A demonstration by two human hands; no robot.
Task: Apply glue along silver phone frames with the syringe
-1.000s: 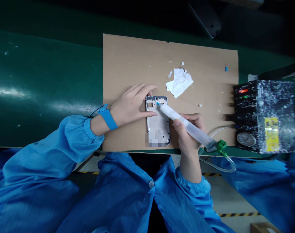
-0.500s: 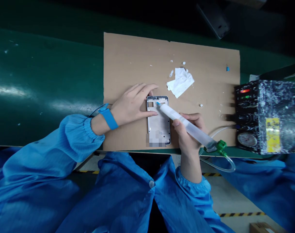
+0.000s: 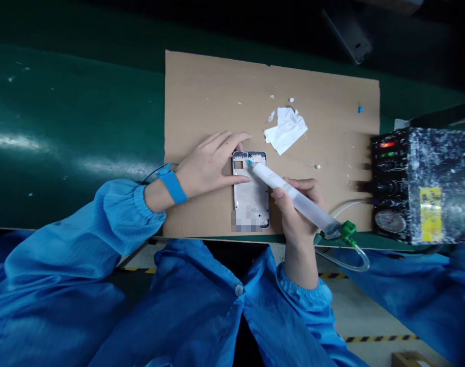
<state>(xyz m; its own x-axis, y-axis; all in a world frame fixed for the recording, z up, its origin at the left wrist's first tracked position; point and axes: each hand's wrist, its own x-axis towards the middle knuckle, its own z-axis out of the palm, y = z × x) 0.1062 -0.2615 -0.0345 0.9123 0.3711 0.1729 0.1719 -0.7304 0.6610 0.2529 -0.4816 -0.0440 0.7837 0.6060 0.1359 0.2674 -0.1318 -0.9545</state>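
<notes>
A silver phone frame lies flat on the cardboard, a pixelated patch over its lower left. My left hand steadies it from the left: the thumb reaches over the side edge and the fingers curl by the top left corner. In my right hand is a glue dispensing syringe with a whitish, translucent barrel, slanting down toward the frame. Its blue needle tip is at the upper part of the frame; whether it touches cannot be made out. A green cap with a clear hose closes the syringe's rear end.
The cardboard sheet covers part of a green table. A crumpled white wipe and white crumbs lie beyond the frame. At right stands a black dispenser box with a gauge. Another phone part is at the dark back.
The needle tip has shifted very slightly along the upper part of the frame. Both hands keep their hold; the whole view has drifted a little.
</notes>
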